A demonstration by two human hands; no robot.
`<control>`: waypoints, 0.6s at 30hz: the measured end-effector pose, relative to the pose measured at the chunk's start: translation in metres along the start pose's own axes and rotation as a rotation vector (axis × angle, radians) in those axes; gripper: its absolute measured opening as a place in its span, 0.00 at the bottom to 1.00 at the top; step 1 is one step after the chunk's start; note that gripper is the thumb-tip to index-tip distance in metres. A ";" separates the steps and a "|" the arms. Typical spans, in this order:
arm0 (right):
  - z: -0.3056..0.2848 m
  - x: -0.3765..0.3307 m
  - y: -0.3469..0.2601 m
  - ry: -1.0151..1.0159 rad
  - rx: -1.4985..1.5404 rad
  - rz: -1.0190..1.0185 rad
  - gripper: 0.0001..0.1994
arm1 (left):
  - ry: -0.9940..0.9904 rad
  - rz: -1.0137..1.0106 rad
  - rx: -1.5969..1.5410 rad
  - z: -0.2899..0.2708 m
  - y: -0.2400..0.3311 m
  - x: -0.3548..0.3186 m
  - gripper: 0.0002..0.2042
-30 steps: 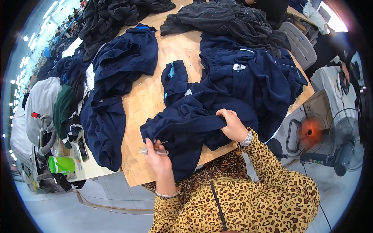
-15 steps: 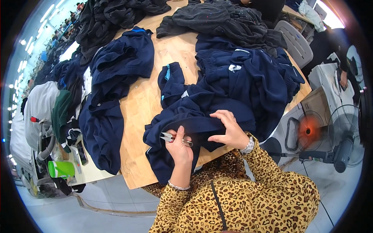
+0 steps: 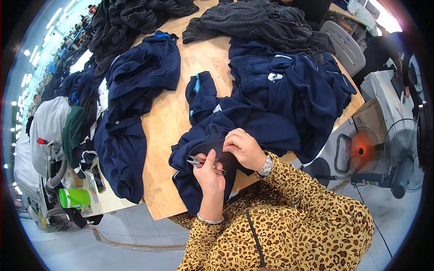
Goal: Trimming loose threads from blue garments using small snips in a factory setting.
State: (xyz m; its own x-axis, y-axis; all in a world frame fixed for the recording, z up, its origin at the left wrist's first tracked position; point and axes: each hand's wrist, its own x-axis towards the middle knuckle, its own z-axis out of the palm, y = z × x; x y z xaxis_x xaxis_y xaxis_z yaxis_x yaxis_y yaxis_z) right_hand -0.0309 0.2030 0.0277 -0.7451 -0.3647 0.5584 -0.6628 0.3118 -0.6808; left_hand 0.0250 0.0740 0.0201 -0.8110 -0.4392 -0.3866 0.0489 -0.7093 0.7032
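Note:
My left hand (image 3: 211,177) is closed around a pair of thread snips (image 3: 195,161). The pointed blades stick out to the left past my thumb, and the other end shows to the right of my fingers. Beneath lies a navy garment (image 3: 194,140), bunched at the near table edge and hanging partly over it. Just up and right of the snips, my right hand (image 3: 244,149) is closed over the same cloth, its fingertips pressed together. Whether cloth or thread is between them is too small to see. More navy garments with white tags (image 3: 274,77) spread out beyond.
The wooden table (image 3: 160,135) carries further navy garments (image 3: 142,72) on the left and dark grey ones (image 3: 257,22) at the back. A green container (image 3: 74,198) stands on a side surface at left. On the right are a fan (image 3: 400,167) and a grey chair (image 3: 346,47).
My right hand has moved left toward the snips, and its spread fingers have come together. My left hand keeps hold of the snips in nearly the same place.

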 end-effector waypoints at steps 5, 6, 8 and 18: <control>-0.006 -0.003 -0.002 0.034 0.579 0.580 0.04 | -0.045 -0.059 0.021 -0.002 0.006 -0.002 0.10; -0.006 -0.005 0.001 0.005 0.617 0.627 0.06 | -0.045 -0.058 0.020 -0.001 0.011 -0.005 0.10; -0.009 -0.005 0.003 0.021 0.663 0.639 0.06 | -0.105 -0.096 0.312 -0.001 0.023 -0.011 0.09; -0.011 -0.005 -0.005 0.011 0.706 0.651 0.05 | -0.661 0.695 1.556 0.012 0.076 -0.026 0.15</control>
State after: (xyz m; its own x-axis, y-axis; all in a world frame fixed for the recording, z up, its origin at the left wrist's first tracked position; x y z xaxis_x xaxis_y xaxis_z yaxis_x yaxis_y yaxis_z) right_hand -0.0245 0.2135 0.0332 -0.9545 -0.2969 -0.0282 0.0761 -0.1511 -0.9856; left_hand 0.0430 0.0382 0.0904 -0.9724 0.1423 0.1848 0.2274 0.7538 0.6165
